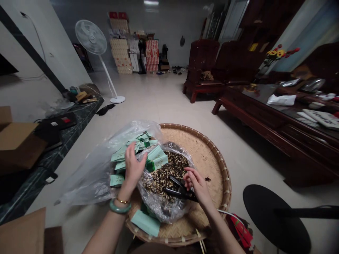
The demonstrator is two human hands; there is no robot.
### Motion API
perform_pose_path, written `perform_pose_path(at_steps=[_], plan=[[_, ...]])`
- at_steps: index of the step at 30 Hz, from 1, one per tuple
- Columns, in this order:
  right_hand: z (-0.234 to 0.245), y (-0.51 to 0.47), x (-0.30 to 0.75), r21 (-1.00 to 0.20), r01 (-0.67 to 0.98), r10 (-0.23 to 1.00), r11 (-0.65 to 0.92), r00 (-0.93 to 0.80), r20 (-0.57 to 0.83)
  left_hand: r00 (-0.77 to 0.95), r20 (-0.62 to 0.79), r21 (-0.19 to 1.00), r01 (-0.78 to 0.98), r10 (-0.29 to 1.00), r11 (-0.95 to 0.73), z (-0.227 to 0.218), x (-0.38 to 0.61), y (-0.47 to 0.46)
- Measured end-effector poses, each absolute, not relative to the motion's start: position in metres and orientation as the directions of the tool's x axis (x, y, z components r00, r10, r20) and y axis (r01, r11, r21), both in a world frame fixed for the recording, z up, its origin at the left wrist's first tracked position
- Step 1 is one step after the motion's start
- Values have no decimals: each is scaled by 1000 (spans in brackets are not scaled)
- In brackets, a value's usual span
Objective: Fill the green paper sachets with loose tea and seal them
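My left hand [134,164], fingers apart, reaches over a heap of pale green packets [120,155] in a large clear plastic bag [97,173]. Its wrist wears a jade-green bangle and a gold one. A green packet [158,157] lies just right of it, on the edge of a clear bag [174,213] filled with a dark and yellowish dried mix [176,164]. My right hand [194,180] hovers over the right side of this bag, fingers loosely bent with nothing visible in them. Beneath it rests a black two-armed tool [178,192], its arms spread on the mix.
A round woven bamboo tray [222,169] carries the filled bag and a loose green packet [146,223]. A black round base [275,215] stands at right, a dark wooden table [254,120] beyond it. Cardboard boxes [21,229] are at left, a white fan [106,70] farther off.
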State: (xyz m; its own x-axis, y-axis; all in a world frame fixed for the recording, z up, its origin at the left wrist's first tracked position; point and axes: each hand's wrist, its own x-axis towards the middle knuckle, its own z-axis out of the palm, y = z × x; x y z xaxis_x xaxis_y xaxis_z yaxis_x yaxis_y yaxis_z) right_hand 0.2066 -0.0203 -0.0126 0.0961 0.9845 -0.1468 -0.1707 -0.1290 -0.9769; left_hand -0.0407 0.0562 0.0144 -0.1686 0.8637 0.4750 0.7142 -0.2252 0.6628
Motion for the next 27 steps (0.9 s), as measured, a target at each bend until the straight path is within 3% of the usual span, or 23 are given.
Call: perform_pose_path(at_steps=[3,6,9,15,27], plan=[[-17,-23,207,-983,-126,986,-132,81,-143,196,422,381,847,885,-370,7,-21,44],[-22,-27,210,-991,-69,991,-118,58,-122,284,290,154,929,914,-338,3,-9,40],[-28,-29,213,-992,-45,991,-121,54,-123,290,232,26,952,928,-304,1,-8,41],[-34,-28,212,-994,-37,992,-107,59,-109,258,250,-16,965,933,-263,-6,-14,42],[-33,-23,201,-998,22,998,-59,33,-58,241,381,110,947,893,-303,-7,-22,34]])
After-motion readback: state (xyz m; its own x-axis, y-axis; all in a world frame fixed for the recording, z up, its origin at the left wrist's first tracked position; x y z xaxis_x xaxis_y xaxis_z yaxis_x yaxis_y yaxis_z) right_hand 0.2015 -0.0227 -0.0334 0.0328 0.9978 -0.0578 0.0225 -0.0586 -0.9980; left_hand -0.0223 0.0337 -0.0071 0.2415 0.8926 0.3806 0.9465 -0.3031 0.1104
